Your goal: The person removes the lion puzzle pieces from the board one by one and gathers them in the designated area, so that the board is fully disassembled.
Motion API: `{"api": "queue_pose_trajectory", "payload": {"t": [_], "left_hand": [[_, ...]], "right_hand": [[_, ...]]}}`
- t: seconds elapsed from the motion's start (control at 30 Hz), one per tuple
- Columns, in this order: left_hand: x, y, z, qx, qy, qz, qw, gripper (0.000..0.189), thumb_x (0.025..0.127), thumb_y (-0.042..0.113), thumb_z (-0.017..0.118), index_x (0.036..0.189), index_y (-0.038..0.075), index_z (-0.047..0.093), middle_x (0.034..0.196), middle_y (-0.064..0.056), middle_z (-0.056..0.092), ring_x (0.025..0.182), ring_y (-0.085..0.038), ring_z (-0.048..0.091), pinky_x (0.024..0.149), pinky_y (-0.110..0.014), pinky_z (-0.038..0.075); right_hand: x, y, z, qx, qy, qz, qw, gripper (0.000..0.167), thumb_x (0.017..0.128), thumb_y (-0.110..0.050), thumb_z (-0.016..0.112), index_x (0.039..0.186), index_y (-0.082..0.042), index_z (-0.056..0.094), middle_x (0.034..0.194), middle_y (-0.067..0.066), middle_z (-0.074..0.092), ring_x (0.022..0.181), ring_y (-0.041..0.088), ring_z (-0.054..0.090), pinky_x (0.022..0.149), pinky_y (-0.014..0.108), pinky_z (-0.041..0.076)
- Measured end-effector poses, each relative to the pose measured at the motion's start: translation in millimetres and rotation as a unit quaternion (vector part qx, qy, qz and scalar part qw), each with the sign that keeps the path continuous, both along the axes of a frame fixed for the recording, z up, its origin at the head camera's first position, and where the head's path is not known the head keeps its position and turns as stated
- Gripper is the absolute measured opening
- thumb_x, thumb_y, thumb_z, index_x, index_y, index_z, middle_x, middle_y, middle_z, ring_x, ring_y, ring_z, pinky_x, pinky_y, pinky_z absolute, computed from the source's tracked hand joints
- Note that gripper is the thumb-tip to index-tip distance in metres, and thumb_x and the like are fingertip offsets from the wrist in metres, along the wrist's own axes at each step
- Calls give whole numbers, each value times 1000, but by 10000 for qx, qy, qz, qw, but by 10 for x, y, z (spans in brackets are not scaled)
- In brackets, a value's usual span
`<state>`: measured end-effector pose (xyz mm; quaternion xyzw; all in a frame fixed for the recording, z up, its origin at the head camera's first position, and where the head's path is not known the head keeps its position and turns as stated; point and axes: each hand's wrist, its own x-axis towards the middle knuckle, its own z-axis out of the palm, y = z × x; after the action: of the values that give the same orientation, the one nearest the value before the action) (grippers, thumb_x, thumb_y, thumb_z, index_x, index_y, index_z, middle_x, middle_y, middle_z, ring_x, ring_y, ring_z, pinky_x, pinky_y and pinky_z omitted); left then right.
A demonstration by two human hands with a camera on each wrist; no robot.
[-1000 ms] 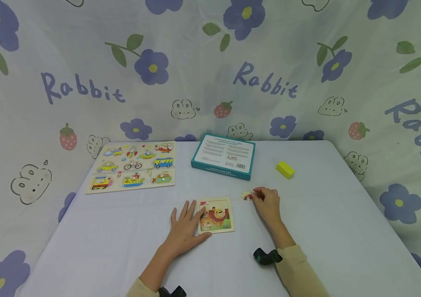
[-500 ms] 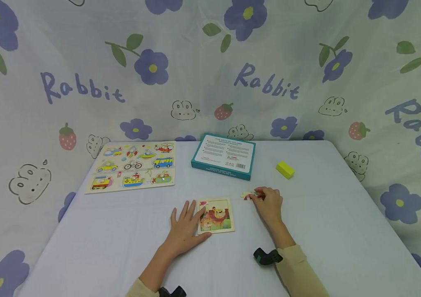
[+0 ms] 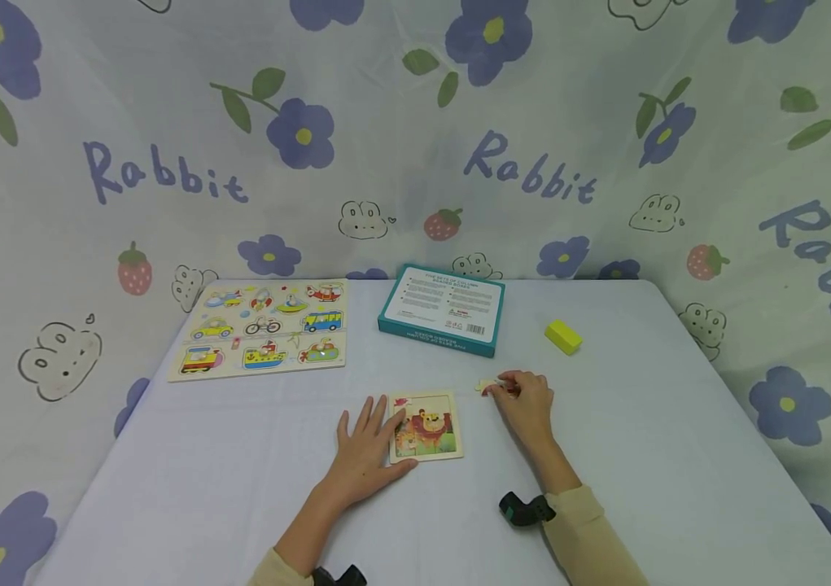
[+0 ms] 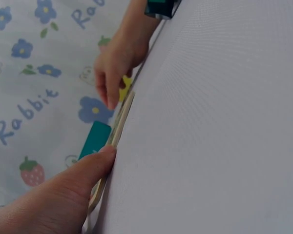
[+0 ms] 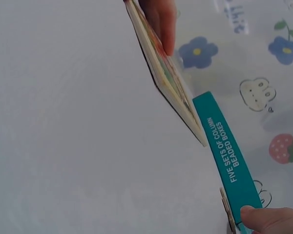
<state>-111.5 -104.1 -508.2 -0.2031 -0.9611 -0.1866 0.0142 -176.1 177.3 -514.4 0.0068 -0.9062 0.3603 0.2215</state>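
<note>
My left hand lies spread on the white tabletop. Its index finger reaches onto the small wooden jigsaw puzzle, with a lion picture in a pale frame, and its thumb lies along the near edge. In the left wrist view the thumb rests at the puzzle's side. To the right of the puzzle, my right hand pinches at a small jigsaw piece among loose jigsaw pieces, its fingertips partly covering them. The right wrist view shows these pieces edge-on beside the thumb.
Behind the hands lies a teal and white box. A wooden vehicle puzzle board lies at the back left. A yellow block sits at the back right. A patterned cloth hangs behind the table.
My right hand shifts slightly right, then back left, its fingertips staying at the loose jigsaw pieces and covering more of them now. The left hand and the lion puzzle stay still.
</note>
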Motion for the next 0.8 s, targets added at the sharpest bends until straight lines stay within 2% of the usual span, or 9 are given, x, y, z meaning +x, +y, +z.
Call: {"api": "queue_pose_trajectory", "payload": {"t": [0.3,0.5,0.8], "left_hand": [[12,2,11,-13,-58,46,10000,88,78,66,52,141,9,34,149,-15,21,137,-33,10,101,-61,2],[10,3,10,-16,-35,50,10000,89,78,66,52,142,7,33,149,-15,21,137,-33,10,101,-61,2],[19,1,10,-35,14,41,10000,95,78,67,52,143,2,28,149,-15,22,137,-33,11,102,-59,4]], "right_hand": [[22,-80,18,-151,-16,303,9994,17,75,-13,76,88,-6,69,77,3,62,79,21,47,70,36,29],[57,-210,43,-34,-93,640,9979,16,77,-12,73,90,-6,67,81,3,61,81,18,47,72,33,36],[168,-470,18,226,159,1423,9894,15,79,-12,72,92,-8,67,89,1,60,87,16,52,77,36,44]]}}
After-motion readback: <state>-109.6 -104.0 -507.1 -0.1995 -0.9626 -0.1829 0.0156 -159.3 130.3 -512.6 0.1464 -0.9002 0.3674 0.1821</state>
